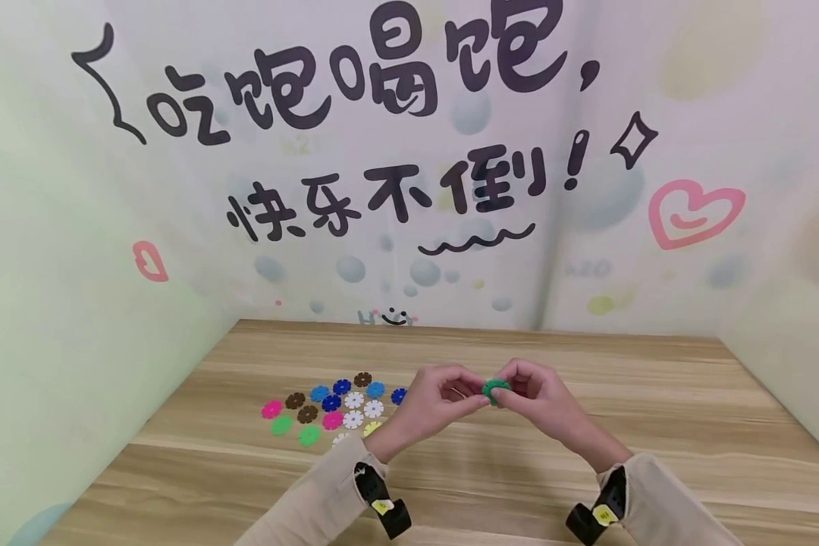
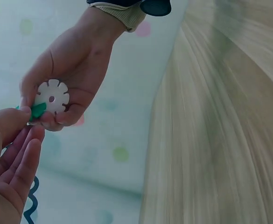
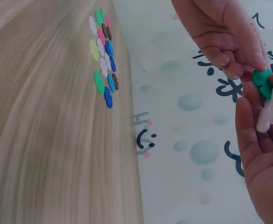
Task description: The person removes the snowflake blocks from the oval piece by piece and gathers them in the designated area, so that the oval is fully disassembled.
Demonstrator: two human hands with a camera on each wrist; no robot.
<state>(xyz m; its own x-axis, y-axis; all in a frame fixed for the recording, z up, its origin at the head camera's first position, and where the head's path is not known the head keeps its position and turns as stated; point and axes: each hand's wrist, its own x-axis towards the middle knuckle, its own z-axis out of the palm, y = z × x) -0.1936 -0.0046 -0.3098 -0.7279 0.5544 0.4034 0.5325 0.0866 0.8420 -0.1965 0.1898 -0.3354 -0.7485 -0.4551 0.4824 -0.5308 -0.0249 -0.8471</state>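
Raised over the table, both hands meet at a dark green notched snowflake disc (image 1: 497,390). My left hand (image 1: 431,403) pinches one edge of it between thumb and fingertips. My right hand (image 1: 546,400) comes in from the other side, thumb over the green disc's face. A white snowflake disc (image 2: 59,93) lies against the right hand's curled fingers in the left wrist view, angled to the green disc and touching it. In the right wrist view the white disc (image 3: 272,112) appears edge-on beside the green one; the head view hides it.
Several snowflake discs lie flat on the wooden table (image 1: 198,485), left of the hands: pink (image 1: 271,409), brown (image 1: 307,414), blue (image 1: 342,387), white (image 1: 353,418), light green (image 1: 309,435) and others. A printed curtain (image 1: 396,280) stands behind the table's far edge.
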